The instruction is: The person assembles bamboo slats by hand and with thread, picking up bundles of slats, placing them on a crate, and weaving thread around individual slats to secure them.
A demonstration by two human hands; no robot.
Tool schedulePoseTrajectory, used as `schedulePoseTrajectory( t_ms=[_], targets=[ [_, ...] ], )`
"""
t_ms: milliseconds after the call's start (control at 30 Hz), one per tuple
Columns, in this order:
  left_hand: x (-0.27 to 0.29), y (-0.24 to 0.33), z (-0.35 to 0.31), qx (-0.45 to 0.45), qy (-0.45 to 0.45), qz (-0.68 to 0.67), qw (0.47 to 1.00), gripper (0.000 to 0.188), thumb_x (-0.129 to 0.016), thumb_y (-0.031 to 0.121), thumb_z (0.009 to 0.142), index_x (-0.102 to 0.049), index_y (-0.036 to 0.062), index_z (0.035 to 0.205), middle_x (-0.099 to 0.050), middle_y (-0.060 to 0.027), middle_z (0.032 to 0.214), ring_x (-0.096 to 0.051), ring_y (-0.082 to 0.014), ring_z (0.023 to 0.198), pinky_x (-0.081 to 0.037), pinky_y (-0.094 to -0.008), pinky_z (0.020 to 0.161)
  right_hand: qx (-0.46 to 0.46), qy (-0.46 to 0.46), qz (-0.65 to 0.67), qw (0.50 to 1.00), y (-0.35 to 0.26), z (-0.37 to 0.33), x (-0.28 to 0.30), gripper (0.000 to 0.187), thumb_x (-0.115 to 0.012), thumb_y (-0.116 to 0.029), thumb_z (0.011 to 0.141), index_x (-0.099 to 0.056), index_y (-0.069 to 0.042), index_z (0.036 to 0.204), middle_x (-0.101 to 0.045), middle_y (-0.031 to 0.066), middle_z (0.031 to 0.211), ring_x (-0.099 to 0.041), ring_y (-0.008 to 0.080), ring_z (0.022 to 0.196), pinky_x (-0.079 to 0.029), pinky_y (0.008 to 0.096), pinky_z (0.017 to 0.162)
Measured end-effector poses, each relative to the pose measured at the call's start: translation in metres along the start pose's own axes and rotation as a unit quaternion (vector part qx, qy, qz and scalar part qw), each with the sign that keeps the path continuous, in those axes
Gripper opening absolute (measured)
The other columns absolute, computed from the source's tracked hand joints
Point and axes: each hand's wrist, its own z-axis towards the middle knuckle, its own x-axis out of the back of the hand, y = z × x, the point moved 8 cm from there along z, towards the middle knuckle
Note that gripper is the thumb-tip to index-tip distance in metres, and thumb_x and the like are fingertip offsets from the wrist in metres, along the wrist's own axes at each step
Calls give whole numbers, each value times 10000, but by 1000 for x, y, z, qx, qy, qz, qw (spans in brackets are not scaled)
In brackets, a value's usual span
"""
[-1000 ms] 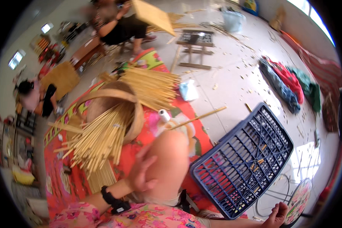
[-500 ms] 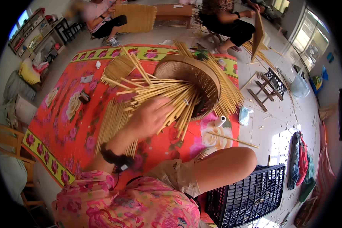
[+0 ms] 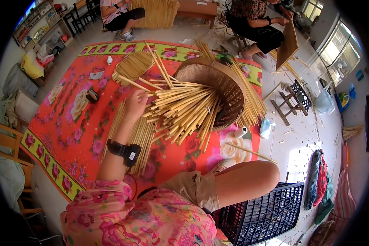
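Note:
My left hand (image 3: pixel 136 105), with a black band and small device on its wrist, is at the left ends of a loose bundle of yellow stalks (image 3: pixel 184 107). Its fingers are curled in at the stalk tips; what they pinch, if anything, I cannot make out. The bundle fans out of a brown woven basket (image 3: pixel 233 96), which lies tipped toward me. Beneath my forearm, a flat row of stalks (image 3: pixel 145 137) rests on the red flowered mat (image 3: pixel 86 143). My right hand does not show.
A round stalk mat (image 3: pixel 135 65) lies beyond my hand. More stalks (image 3: pixel 252 102) lie behind the basket. A white spool (image 3: pixel 240 132) stands near my knee, and a dark crate (image 3: pixel 260 213) beside my leg. Two people sit at the far side with woven panels (image 3: pixel 289 47).
My left hand has moved left, from above the middle of the bundle to its left ends. The whole view has shifted slightly.

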Motion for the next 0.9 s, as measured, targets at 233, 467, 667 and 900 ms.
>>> schedulePoseTrajectory(
  t_ms=[233,467,667,900],
  targets=[
    [3,5,-1,-5,-81,130,988,243,-565,225,811,-613,2,895,-639,-161,803,-635,-249,715,-487,-346,646,3,-8,4,1000,1,1,-4,169,-589,-112,833,-609,4,954,-613,134,834,-593,250,772,-497,307,683],
    [-28,104,-35,-189,-42,200,960,142,-572,139,787,-588,5,831,-558,-140,1013,-555,-304,920,-451,-361,767,0,-10,2,1000,7,-2,-4,169,-586,-108,834,-607,4,958,-612,136,836,-592,253,775,-497,309,684],
    [-73,112,-60,-305,-139,205,920,171,-589,123,765,-587,13,896,-566,-127,1022,-548,-309,917,-433,-382,822,-2,-12,12,1000,9,0,-7,170,-583,-105,835,-605,5,962,-610,138,838,-592,256,778,-497,311,685],
    [-107,91,-68,-216,-283,322,877,191,-559,185,782,-607,35,890,-598,-112,980,-554,-306,907,-420,-398,839,-6,-9,12,1000,13,-3,-8,171,-580,-102,835,-603,5,967,-609,139,840,-591,259,781,-496,313,686]
  ],
)
